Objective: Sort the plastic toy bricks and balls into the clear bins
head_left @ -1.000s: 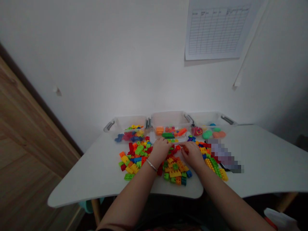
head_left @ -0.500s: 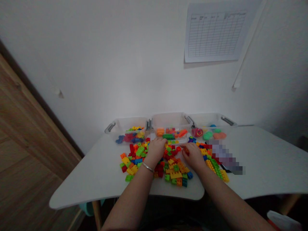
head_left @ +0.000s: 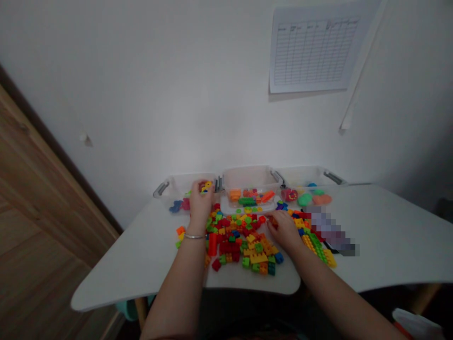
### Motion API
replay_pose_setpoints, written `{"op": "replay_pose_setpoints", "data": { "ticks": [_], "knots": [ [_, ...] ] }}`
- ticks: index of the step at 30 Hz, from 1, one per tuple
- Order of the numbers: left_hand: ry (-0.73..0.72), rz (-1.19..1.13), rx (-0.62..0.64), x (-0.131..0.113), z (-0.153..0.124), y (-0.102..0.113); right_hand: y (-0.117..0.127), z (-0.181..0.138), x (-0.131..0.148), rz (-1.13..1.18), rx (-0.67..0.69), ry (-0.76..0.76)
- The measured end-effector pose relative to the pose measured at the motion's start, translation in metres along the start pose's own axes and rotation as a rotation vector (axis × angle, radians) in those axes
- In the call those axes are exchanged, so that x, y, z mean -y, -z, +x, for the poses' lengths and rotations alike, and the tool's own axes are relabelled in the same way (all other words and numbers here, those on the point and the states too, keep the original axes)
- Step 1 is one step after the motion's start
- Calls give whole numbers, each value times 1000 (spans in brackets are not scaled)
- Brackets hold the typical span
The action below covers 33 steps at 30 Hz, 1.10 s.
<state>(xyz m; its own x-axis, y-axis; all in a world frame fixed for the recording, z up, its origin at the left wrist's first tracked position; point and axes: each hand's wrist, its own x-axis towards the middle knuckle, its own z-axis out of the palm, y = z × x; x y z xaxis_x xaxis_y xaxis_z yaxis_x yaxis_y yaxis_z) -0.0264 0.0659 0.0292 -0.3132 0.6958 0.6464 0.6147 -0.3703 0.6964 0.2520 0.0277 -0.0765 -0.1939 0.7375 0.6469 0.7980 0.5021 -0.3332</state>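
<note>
One yellow brick (head_left: 207,185) sits pinched in the left hand (head_left: 200,204), over the left bin (head_left: 175,183). Right hand (head_left: 284,227) lies curled on the brick pile (head_left: 247,245); I cannot tell its grip.

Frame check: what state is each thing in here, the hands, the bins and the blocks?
left bin: lidless, partly filled.
middle bin: lidless, partly filled.
right bin: lidless, partly filled.
blocks: loose, scattered on the table.
left hand: curled over the left bin, grip unclear.
right hand: palm down on the blocks, grip unclear.
</note>
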Motion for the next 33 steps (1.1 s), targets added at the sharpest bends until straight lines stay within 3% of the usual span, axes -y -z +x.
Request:
{"op": "replay_pose_setpoints", "data": {
  "ticks": [2, 4, 8, 11, 15, 19, 26, 33],
  "knots": [
    [55, 21, -109, 8, 17, 7, 0, 0, 0, -4, 5, -3],
    [100, 66, -122, 17, 31, 11, 0, 0, 1, -7, 5, -4],
    [210, 229, 5, 27, 41, 9, 0, 0, 2, -10, 6, -5],
    [212, 454, 126, 26, 38, 3, 1, 1, 3, -7, 4, -3],
    [220, 625, 191, 22, 36, 0, 3, 1, 5, -8, 6, -16],
    [246, 629, 254, 22, 39, -1, 4, 1, 6, -6, 14, -13],
    [192, 689, 176, 23, 33, -3, 2, 1, 3, -3, 22, -17],
    [200, 276, 111, 24, 32, 5, 1, 1, 2, 6, 21, -20]
  ]
}}
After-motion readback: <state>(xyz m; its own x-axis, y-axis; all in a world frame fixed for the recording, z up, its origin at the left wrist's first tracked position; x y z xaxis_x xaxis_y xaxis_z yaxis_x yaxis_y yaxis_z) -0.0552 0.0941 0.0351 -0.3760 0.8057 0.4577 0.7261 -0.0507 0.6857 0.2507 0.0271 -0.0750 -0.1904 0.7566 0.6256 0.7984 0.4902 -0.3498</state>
